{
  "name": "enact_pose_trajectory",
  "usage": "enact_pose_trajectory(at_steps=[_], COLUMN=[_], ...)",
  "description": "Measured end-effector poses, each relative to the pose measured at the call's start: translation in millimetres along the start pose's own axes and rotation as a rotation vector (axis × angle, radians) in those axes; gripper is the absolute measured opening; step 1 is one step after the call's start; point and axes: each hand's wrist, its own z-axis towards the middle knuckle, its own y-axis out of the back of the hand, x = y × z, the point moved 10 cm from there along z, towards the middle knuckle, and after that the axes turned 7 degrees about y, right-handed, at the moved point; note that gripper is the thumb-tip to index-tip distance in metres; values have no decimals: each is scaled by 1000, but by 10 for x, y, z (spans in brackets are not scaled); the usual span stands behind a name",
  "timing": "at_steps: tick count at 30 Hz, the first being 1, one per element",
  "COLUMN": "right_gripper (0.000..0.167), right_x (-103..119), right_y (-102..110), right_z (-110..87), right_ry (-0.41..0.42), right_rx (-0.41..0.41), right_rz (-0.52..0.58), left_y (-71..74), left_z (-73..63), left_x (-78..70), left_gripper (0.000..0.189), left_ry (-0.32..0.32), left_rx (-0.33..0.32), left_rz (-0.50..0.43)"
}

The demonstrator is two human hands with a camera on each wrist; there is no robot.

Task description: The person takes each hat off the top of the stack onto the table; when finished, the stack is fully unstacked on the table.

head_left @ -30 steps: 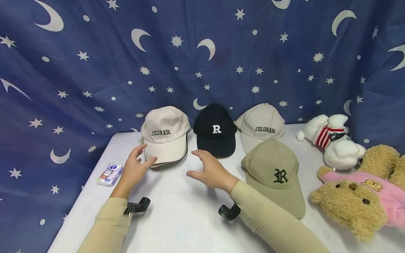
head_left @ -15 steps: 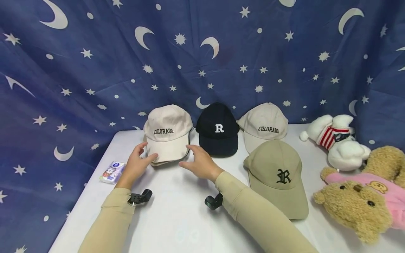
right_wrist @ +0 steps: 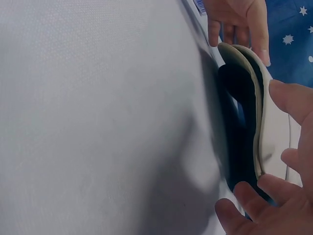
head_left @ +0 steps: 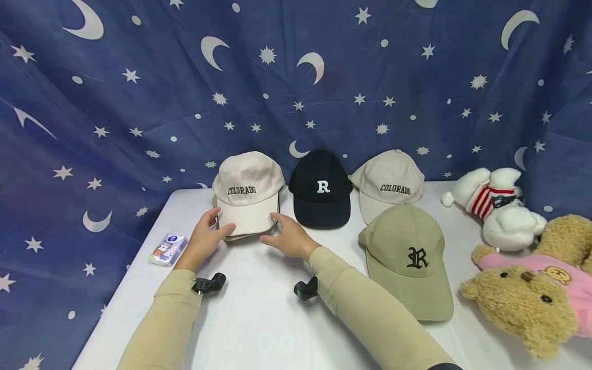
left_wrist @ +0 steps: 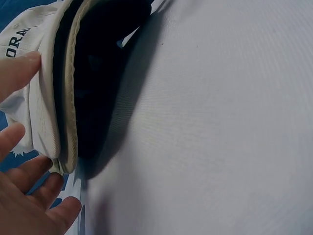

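Left hand and right hand, fingers loosely spread, flank the white COLORADO cap, stacked over a tan brim at the table's far left. Its bill points at the person, long axis near-to-far, crown toward the starry curtain.

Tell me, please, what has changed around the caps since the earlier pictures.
The right hand has moved left, up to the right edge of the cap stack. No grip has visibly closed or let go. The left hand has hardly moved at the other edge; the stack, other caps, toys and pack stayed put.
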Motion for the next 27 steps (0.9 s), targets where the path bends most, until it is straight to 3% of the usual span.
enact_pose_trajectory(at_steps=[11, 20, 27], right_gripper=[74, 72, 71], right_x=[-28, 12, 35], right_y=[-33, -23, 31], right_z=[-7, -54, -88], right_ry=[5, 30, 54], right_rx=[5, -9, -72], right_rz=[-5, 43, 79], left_y=[-40, -15, 18], left_z=[13, -23, -84], left_x=[-24, -69, -166], left_gripper=[86, 86, 86], left_ry=[-2, 4, -6], left_rx=[10, 2, -10], left_rz=[8, -116, -125])
